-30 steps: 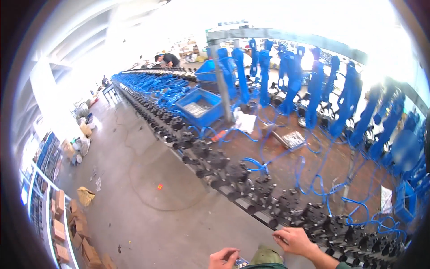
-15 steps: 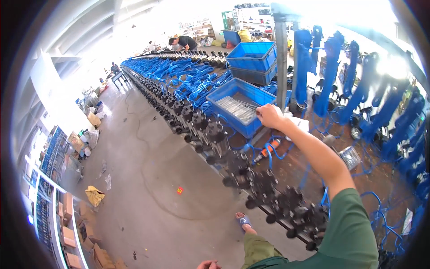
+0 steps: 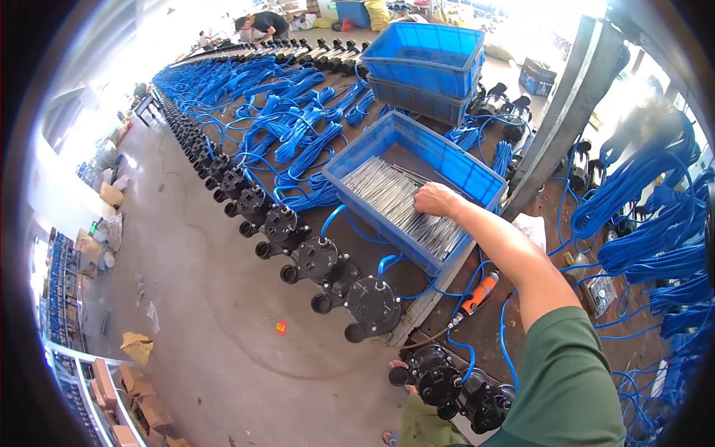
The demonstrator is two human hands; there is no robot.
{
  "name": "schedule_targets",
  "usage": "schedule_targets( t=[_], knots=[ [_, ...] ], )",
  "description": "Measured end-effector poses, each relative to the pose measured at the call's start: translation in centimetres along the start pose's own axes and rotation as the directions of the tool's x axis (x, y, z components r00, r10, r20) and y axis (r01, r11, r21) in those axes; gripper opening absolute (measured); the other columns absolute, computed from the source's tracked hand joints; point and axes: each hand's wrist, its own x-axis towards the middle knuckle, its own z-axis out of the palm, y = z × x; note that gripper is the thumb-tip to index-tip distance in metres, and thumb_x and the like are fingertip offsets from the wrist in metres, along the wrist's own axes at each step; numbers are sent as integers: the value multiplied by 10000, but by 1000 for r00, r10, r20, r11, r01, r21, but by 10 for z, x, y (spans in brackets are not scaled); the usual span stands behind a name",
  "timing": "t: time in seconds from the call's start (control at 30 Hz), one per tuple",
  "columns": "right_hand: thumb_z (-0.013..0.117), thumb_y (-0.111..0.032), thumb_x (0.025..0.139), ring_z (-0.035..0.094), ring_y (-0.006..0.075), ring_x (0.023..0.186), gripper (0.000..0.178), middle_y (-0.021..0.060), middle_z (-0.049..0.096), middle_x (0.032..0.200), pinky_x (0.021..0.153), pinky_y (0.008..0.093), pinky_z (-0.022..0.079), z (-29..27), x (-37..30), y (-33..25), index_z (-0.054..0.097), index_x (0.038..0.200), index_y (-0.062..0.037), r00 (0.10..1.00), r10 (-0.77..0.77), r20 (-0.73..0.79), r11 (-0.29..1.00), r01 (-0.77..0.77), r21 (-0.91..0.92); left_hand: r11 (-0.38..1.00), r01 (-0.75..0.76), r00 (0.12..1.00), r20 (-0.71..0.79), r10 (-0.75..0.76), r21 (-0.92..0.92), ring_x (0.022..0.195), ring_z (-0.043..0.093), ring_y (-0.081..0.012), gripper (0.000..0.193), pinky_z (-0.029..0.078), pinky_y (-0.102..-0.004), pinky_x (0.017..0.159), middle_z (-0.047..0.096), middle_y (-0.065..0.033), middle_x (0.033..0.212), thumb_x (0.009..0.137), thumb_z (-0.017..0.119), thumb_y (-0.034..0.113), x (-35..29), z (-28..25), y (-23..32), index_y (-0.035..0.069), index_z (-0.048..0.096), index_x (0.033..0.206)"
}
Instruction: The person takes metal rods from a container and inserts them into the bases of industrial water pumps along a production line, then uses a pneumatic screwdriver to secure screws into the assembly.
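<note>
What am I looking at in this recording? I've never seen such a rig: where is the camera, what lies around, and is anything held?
There is no machine at work here, just a person with bare hands. The view is from the left of two fisheye cameras worn on the head, so straight edges bend. The right hand reaches into a blue tray of thin metal rods; whether it grips any, I cannot tell. The left hand is out of view. On the brown surface lie blue cable bundles and an orange tool; black round units line its edge.
</note>
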Motion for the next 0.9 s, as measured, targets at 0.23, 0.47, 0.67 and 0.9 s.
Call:
schedule_targets(
  t=[0.23,0.47,0.67,0.9],
  knots=[
    [620,-185,878,696,243,976,110,38,728,895,792,386,578,13,-8,11,708,868,-120,983,-91,-161,995,94,12,985,-148,979,152,135,84,756,634,-119,210,524,-276,674,697,-50,870,1021,617,205,52,17,64,15,681,1084],
    [619,-127,860,663,285,961,65,68,686,904,820,408,529,-55,-55,4,632,913,-91,980,166,-112,974,-145,172,905,-423,861,325,391,31,678,598,-98,199,492,-253,612,665,-26,797,1028,599,199,84,29,113,19,673,1072],
    [622,-53,795,689,332,828,57,140,663,845,692,445,545,-216,-107,-15,637,850,-54,952,305,5,872,-281,402,297,-943,332,381,863,149,946,664,-268,205,512,-390,834,690,-133,976,868,709,90,89,55,248,-9,682,1045],
    [681,-150,876,666,337,840,127,116,655,833,674,425,550,-309,-119,-137,633,916,-39,948,-114,-297,747,279,604,438,-856,497,673,548,274,676,631,-250,216,490,-384,637,659,-109,782,1016,561,224,111,130,278,13,609,1002]
  ],
)
